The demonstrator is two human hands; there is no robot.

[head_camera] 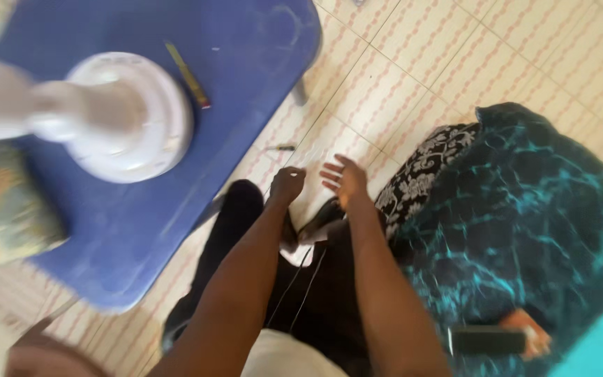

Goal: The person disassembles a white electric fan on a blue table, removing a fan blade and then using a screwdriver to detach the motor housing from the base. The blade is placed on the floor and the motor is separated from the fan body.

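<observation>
Both my arms reach forward and down over my lap toward the tiled floor. My left hand (287, 184) has its fingers curled loosely together and nothing is visible in it. My right hand (344, 179) is open, fingers spread, palm turned left, holding nothing. The two hands hang a little apart, above the floor between a blue plastic table (134, 230) on the left and a teal patterned cushion (525, 223) on the right. Thin dark cords (300, 286) run down over my dark trousers below the hands.
A white fan base (130, 119) with its stand rests on the blue table, beside a yellow and dark pencil-like tool (188, 75). A small dark object (284, 147) lies on the tiles. A black-and-white patterned cloth (427, 167) and a dark phone-like slab (486, 341) sit at the right.
</observation>
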